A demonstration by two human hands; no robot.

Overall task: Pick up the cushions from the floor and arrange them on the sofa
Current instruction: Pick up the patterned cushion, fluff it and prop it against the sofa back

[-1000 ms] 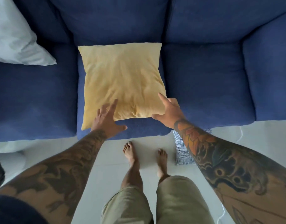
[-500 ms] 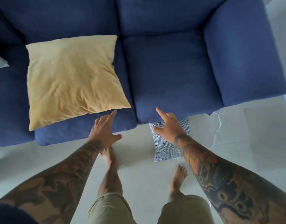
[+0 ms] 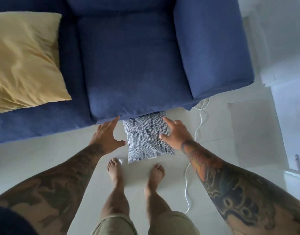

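A blue-and-white patterned cushion lies on the pale floor, its far end tucked under the front edge of the blue sofa. My left hand hovers open just left of it, fingers spread, thumb near its left edge. My right hand is open over the cushion's right side, thumb and fingers at its edge, holding nothing. A yellow cushion rests on the sofa seat at the left.
My bare feet stand right in front of the patterned cushion. A white cable runs along the floor beside the sofa's right armrest. White furniture stands at the right.
The view has shifted right along the sofa. Both hands left the yellow cushion and dropped toward the patterned cushion on the floor, now flanking it. My feet stepped right.
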